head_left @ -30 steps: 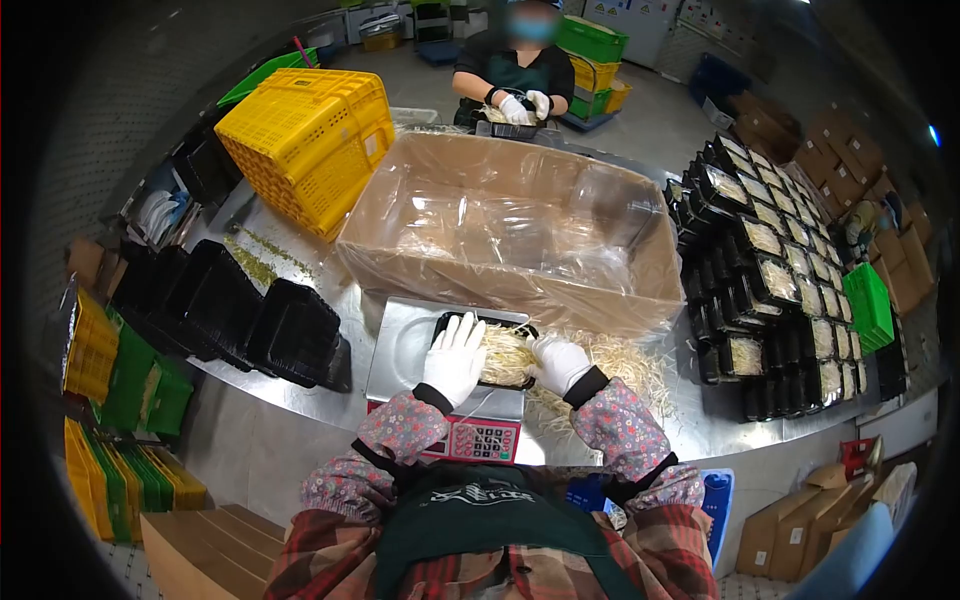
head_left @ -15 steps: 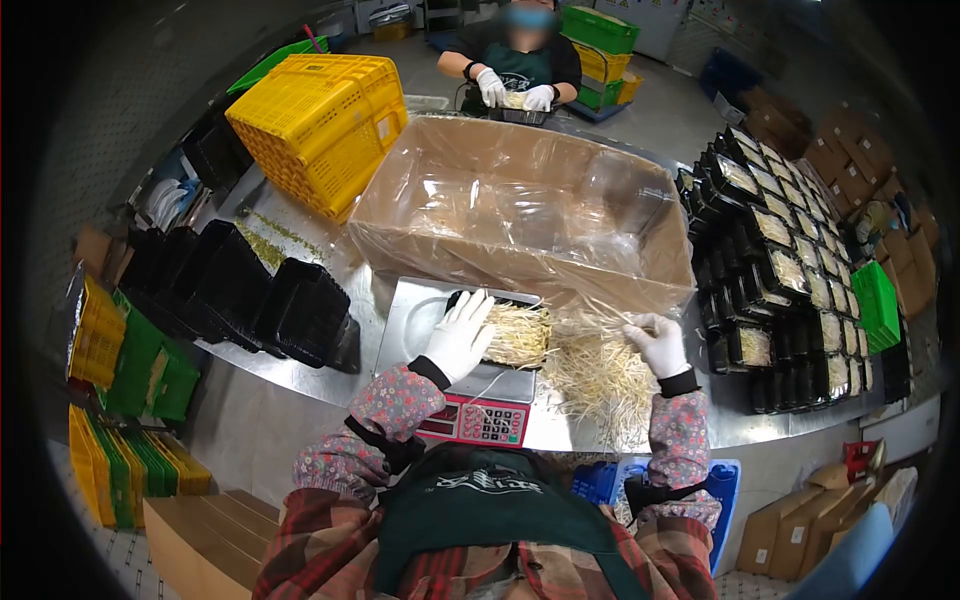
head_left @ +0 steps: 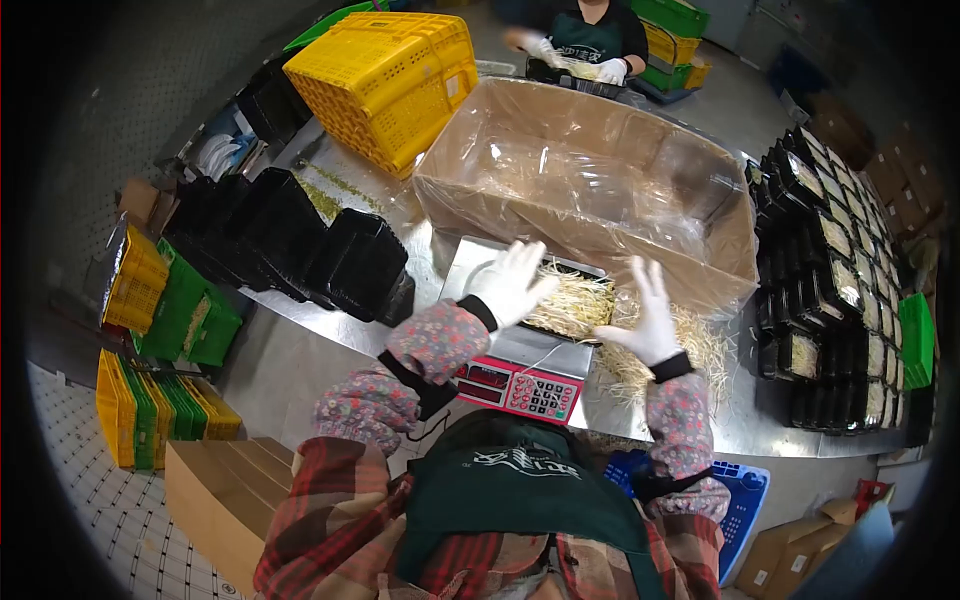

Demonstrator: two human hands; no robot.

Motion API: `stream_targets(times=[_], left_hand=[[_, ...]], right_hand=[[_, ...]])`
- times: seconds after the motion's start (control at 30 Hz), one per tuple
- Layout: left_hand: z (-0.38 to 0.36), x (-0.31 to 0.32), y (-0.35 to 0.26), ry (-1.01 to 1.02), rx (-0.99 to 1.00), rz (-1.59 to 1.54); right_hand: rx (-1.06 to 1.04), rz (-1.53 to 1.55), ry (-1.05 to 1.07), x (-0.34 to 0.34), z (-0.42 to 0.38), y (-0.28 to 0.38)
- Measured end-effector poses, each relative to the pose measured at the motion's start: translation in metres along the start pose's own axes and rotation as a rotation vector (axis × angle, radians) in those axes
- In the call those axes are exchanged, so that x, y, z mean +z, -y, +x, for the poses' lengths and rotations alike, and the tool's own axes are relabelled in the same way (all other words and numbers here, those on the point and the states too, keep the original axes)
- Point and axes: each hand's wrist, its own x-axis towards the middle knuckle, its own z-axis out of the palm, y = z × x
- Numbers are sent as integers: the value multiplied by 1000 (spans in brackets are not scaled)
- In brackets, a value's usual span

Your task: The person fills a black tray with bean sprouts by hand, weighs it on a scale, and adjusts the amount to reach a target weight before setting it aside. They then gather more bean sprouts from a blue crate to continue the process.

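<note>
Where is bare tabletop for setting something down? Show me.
Bare steel strips show between the black trays and the scale, and between the loose sprouts and the packed trays. Crowded around the scale: filled tray, left hand, right hand.

Cream sprouts (head_left: 572,303), black tray (head_left: 582,270), white-gloved hands (head_left: 511,286), grey floral sleeves (head_left: 437,342), red-and-brown plaid shirt (head_left: 335,510), yellow crate (head_left: 385,85) at upper left

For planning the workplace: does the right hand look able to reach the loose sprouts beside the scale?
Probably yes: the right hand is open, close to the loose sprouts, with nothing visibly between.
</note>
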Motion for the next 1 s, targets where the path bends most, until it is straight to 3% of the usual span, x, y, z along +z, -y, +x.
stream_targets(times=[0.07, 0.13, 0.27, 0.37, 0.4, 0.5, 0.73, 0.8, 0.87, 0.93, 1.0], left_hand=[[-3, 25, -19, 51, 229, 113], [-7, 32, -26, -56, 330, 71], [-6, 25, -13, 40, 250, 59], [0, 22, -15, 88, 227, 86], [3, 19, -17, 141, 191, 102], [1, 17, -20, 131, 183, 110], [-16, 10, -19, 83, 151, 50], [-20, 13, -16, -34, 206, 69], [-21, 14, -17, -34, 201, 54], [-20, 15, -17, -26, 176, 52], [-19, 15, -14, -30, 177, 56]], right_hand=[[87, -234, 308, 8, 20, 44], [78, -286, 556, 22, 32, 24], [-88, -73, 531, 18, 28, -25], [64, -50, 529, 24, 33, -32], [51, -188, 476, 18, 31, -13], [-43, -351, 368, 37, 25, -10], [32, -131, 278, 15, 17, 5], [39, -125, 320, 15, 16, 4], [-82, -225, 213, 33, 13, -6], [-38, -343, 336, 46, 18, -2], [-52, -262, 283, 45, 19, -2]])
